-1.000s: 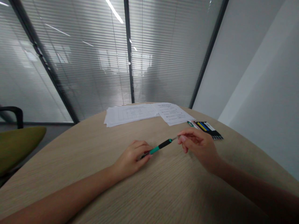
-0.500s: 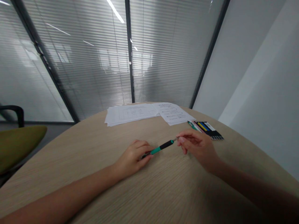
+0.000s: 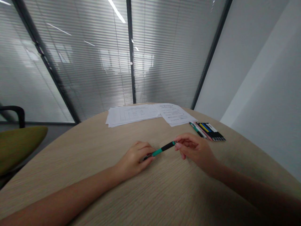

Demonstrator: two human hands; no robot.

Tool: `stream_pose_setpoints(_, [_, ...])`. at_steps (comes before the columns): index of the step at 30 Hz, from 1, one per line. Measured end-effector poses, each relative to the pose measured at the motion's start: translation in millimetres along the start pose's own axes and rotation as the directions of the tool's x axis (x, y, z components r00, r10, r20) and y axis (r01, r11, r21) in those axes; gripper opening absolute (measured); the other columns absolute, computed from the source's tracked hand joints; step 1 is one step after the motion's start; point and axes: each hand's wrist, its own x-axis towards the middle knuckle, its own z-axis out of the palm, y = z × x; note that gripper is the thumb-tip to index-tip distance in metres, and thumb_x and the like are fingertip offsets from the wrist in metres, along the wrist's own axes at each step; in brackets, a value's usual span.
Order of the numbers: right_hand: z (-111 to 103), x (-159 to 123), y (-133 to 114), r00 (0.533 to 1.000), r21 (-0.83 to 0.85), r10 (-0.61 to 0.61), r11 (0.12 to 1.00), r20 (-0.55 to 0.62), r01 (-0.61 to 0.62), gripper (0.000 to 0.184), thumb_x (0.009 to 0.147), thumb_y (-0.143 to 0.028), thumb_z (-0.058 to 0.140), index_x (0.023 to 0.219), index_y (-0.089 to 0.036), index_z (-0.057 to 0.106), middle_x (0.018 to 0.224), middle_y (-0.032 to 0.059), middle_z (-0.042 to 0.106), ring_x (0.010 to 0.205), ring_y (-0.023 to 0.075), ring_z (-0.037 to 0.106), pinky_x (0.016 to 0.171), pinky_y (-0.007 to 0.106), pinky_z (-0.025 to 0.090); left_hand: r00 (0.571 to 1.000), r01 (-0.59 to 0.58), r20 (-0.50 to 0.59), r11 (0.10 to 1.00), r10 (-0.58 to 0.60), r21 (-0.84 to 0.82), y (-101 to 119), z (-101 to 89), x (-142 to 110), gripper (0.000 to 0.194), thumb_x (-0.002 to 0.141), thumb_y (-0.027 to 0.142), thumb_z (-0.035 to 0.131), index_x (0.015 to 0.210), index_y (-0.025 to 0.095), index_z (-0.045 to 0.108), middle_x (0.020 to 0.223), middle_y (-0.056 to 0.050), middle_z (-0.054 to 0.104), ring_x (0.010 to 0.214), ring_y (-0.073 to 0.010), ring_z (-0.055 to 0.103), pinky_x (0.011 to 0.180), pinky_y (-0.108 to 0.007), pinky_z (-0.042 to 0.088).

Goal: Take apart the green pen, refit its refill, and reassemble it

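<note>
A green pen with a black grip (image 3: pixel 162 149) lies slantwise between my hands, low over the table. My left hand (image 3: pixel 134 157) is closed round its lower left end, thumb below and fingers above. At the pen's upper right end my right hand (image 3: pixel 192 149) pinches a thin metallic piece that sticks out of the barrel. Its fingertips cover most of that piece, so I cannot tell whether it is a tip or a refill.
Several pens (image 3: pixel 208 131) lie side by side beyond my right hand. Printed paper sheets (image 3: pixel 134 114) spread along the far side of the wooden table (image 3: pixel 94 150). A chair with a green seat (image 3: pixel 21 144) stands at the left, and a white wall (image 3: pixel 265 103) rises at the right.
My right hand has moved slightly left, towards the pen's barrel, and less of the thin metallic piece shows. The left hand and the pen stay about where they were.
</note>
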Motion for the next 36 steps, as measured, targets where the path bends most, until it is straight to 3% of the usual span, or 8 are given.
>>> stream_pose_setpoints(6, [-5.7, 3.6, 0.0, 0.997, -0.165, -0.037, 0.985, 0.060, 0.047, 0.017, 0.071, -0.026, 0.052, 0.085, -0.018, 0.058, 0.060, -0.0013, 0.056, 0.044, 0.0073, 0.047, 0.041, 0.020, 0.041, 1.000, 0.009, -0.002, 1.000, -0.009, 0.004, -0.2, -0.2, -0.3, 0.016, 0.082, 0.019, 0.044, 0.092, 0.014, 0.055, 0.077, -0.005, 0.058, 0.074, -0.0159, 0.053, 0.069, -0.031, 0.041])
stream_pose_setpoints(10, [-21.9, 17.0, -12.2, 0.974, -0.396, -0.031, 0.910, 0.226, 0.121, 0.030, 0.072, -0.022, 0.051, 0.101, -0.019, 0.056, 0.071, -0.0004, 0.059, 0.047, 0.0069, 0.044, 0.046, 0.020, 0.040, 0.999, 0.021, -0.030, 1.000, -0.022, -0.009, -2.7, 0.3, -0.3, 0.015, 0.081, 0.018, 0.045, 0.091, 0.014, 0.055, 0.075, -0.004, 0.058, 0.073, -0.0151, 0.054, 0.069, -0.031, 0.041])
stream_pose_setpoints(15, [-53.4, 29.2, -20.3, 0.944, -0.766, 0.147, 0.627, 0.294, 0.141, 0.023, 0.071, -0.019, 0.051, 0.092, -0.016, 0.061, 0.077, 0.0032, 0.062, 0.062, 0.0128, 0.054, 0.059, 0.025, 0.041, 1.000, 0.011, -0.025, 1.000, -0.011, -0.007, -3.9, 0.3, 0.0, 0.015, 0.081, 0.018, 0.045, 0.092, 0.015, 0.054, 0.075, -0.003, 0.057, 0.071, -0.0148, 0.054, 0.068, -0.031, 0.041])
stream_pose_setpoints(20, [-77.8, 20.0, 15.9, 0.921, -0.920, 0.337, 0.388, 0.198, 0.056, 0.028, 0.074, -0.024, 0.048, 0.098, -0.014, 0.060, 0.086, 0.0094, 0.063, 0.079, 0.0222, 0.057, 0.068, 0.032, 0.042, 1.000, 0.013, -0.013, 1.000, -0.013, 0.014, -2.6, -0.6, 1.1, 0.017, 0.081, 0.018, 0.043, 0.092, 0.014, 0.055, 0.074, -0.004, 0.058, 0.071, -0.0152, 0.054, 0.068, -0.032, 0.041])
stream_pose_setpoints(25, [-78.7, 2.8, 54.2, 0.939, -0.870, 0.323, 0.489, 0.121, -0.056, 0.032, 0.079, -0.032, 0.043, 0.102, -0.014, 0.058, 0.080, 0.0087, 0.064, 0.074, 0.0210, 0.059, 0.064, 0.030, 0.042, 0.999, 0.038, 0.003, 0.999, -0.038, 0.030, -2.1, -0.5, 1.7, 0.017, 0.081, 0.019, 0.043, 0.091, 0.015, 0.056, 0.076, -0.004, 0.059, 0.072, -0.0154, 0.054, 0.070, -0.032, 0.040])
stream_pose_setpoints(29, [-71.1, -2.3, 70.8, 0.972, -0.836, 0.228, 0.543, 0.054, -0.081, 0.021, 0.076, -0.025, 0.047, 0.088, -0.017, 0.062, 0.075, 0.0067, 0.065, 0.072, 0.0202, 0.059, 0.066, 0.031, 0.042, 0.999, 0.040, 0.009, 0.998, -0.040, 0.043, -2.4, 1.4, 1.5, 0.018, 0.080, 0.018, 0.043, 0.091, 0.015, 0.057, 0.075, -0.004, 0.059, 0.071, -0.0158, 0.054, 0.069, -0.032, 0.041])
stream_pose_setpoints(33, [-61.9, 2.0, 70.4, 0.984, -0.781, 0.176, 0.619, 0.036, -0.083, 0.017, 0.073, -0.017, 0.047, 0.075, -0.018, 0.063, 0.079, 0.0073, 0.066, 0.076, 0.0200, 0.059, 0.070, 0.032, 0.043, 0.998, 0.057, 0.006, 0.996, -0.058, 0.065, -3.4, 4.3, 0.7, 0.017, 0.079, 0.016, 0.045, 0.091, 0.014, 0.058, 0.075, -0.005, 0.059, 0.072, -0.0161, 0.054, 0.069, -0.032, 0.041])
stream_pose_setpoints(36, [-51.4, 7.9, 53.9, 0.988, -0.663, 0.152, 0.742, 0.022, -0.099, 0.016, 0.073, -0.021, 0.048, 0.077, -0.017, 0.063, 0.081, 0.0070, 0.066, 0.075, 0.0192, 0.060, 0.071, 0.033, 0.045, 0.995, 0.098, -0.018, 0.991, -0.097, 0.086, -5.4, 6.0, -0.4, 0.017, 0.078, 0.014, 0.045, 0.089, 0.014, 0.058, 0.076, -0.005, 0.060, 0.073, -0.0166, 0.054, 0.069, -0.032, 0.040])
